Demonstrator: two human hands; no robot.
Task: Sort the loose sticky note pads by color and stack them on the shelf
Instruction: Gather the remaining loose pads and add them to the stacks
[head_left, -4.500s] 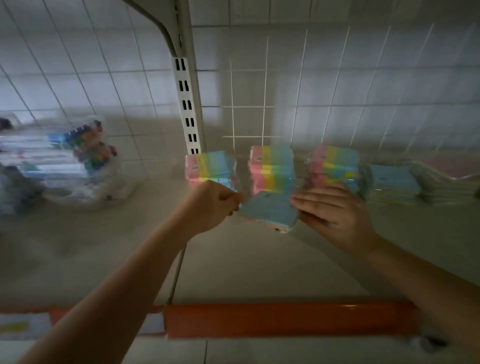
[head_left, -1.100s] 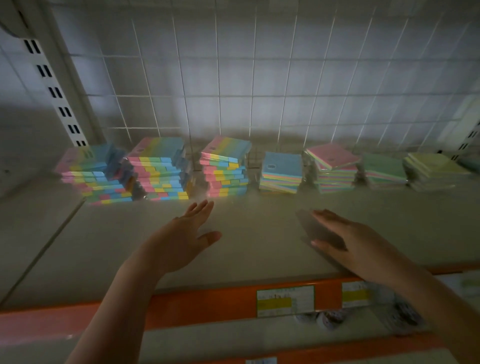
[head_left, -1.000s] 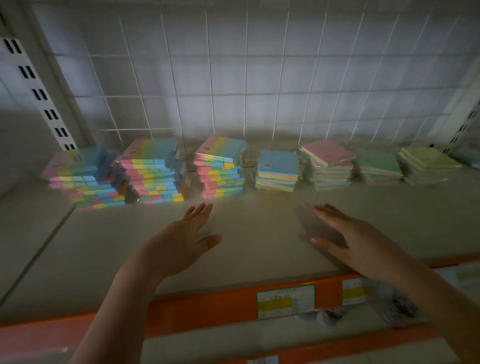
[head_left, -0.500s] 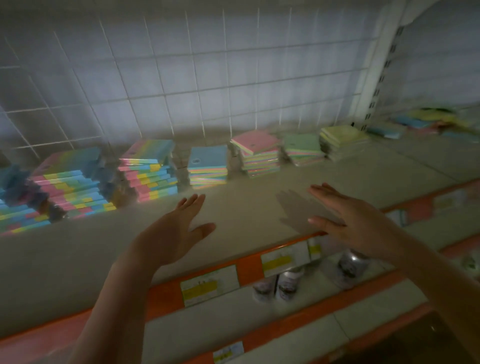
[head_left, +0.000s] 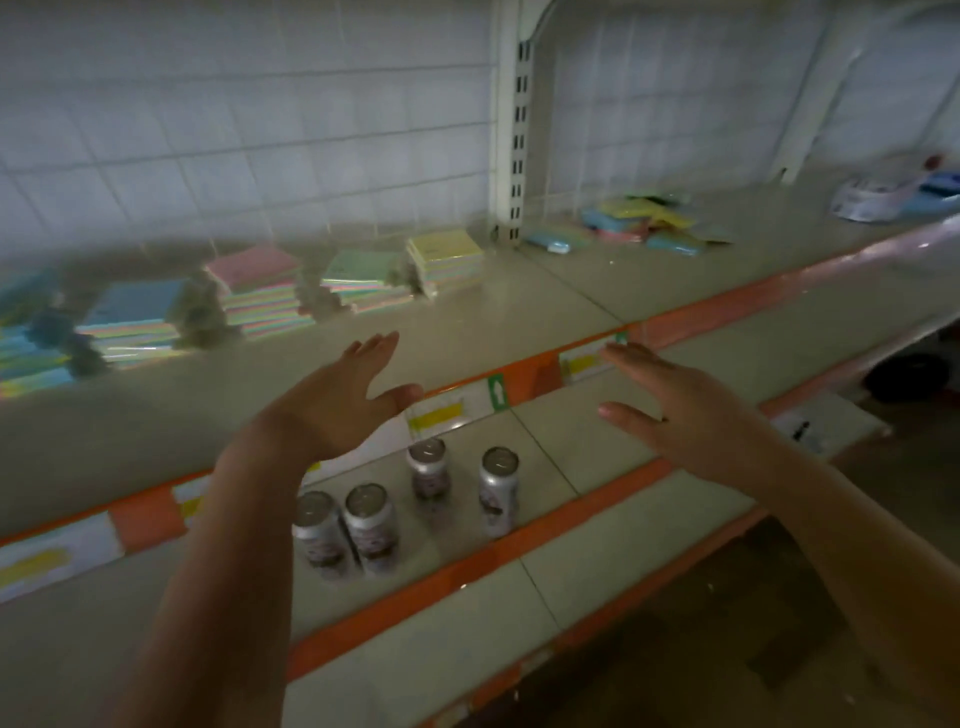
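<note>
At two o'clock on the shelf (head_left: 519, 291), past the upright post (head_left: 511, 130): loose pads (head_left: 644, 223), heaped and unsorted. From nine to eleven o'clock: sorted stacks (head_left: 260, 291) in a row. Left hand (head_left: 343, 400) and right hand (head_left: 675, 405): empty, fingers spread, hovering. Probably between placements; next, likely a reach toward the heap. Cans (head_left: 431, 467) below at six o'clock.

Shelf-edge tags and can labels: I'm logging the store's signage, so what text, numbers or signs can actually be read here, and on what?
No words or numbers are readable.
Green tag on the orange shelf edge: a white upward arrow, no text.
Yellow-banded price tags: print too blurred.
Cans on the lower shelf: labels blurred.
White packet at far right: print too small.
</note>
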